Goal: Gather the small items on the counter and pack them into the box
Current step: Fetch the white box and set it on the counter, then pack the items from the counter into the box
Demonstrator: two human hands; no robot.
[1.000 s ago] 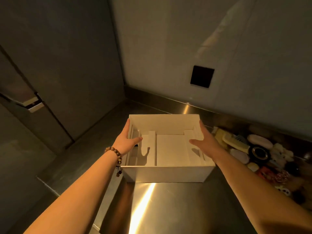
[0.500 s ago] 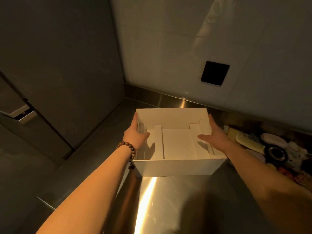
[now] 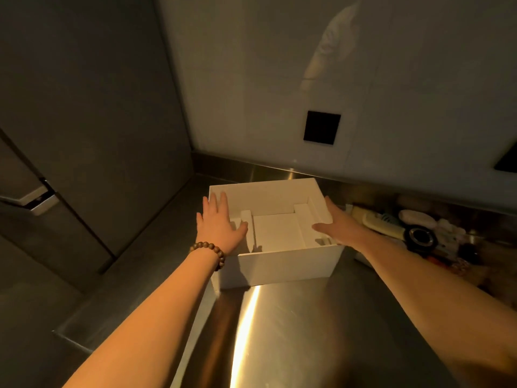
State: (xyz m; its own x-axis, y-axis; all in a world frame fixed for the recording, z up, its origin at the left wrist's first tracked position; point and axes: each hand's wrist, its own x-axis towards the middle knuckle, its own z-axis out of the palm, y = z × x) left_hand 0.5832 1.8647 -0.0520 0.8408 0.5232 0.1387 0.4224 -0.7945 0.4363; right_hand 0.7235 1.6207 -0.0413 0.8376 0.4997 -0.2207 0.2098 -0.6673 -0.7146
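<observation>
Box [image 3: 279,264]: white, open-topped, standing on the steel table [image 3: 307,331] ahead of me; every place below I give relative to it.
Table: I see bare metal nearest me, with a bright streak of light running up to the box's near wall.
Left arm: it reaches in from lower left, a brown bead bracelet [image 3: 209,252] on the wrist, just beside the box's near-left corner.
Left hand [image 3: 219,224]: my grip here is spread, fingers straight, laid along the box's left wall, the thumb over the rim and pointing inward.
Right hand [image 3: 340,226]: grip likewise spread flat against the box's right wall, thumb hooked over the rim above the interior.
Box interior: I make out white card dividers and a flat middle panel, no items on them.
Small items [image 3: 419,233]: a cluster on the table right of the box, including pale oval pieces and a round black thing; dim, so I cannot name them.
Wall [image 3: 279,93]: behind the box, with a black square plate [image 3: 321,130] up and to the right.
</observation>
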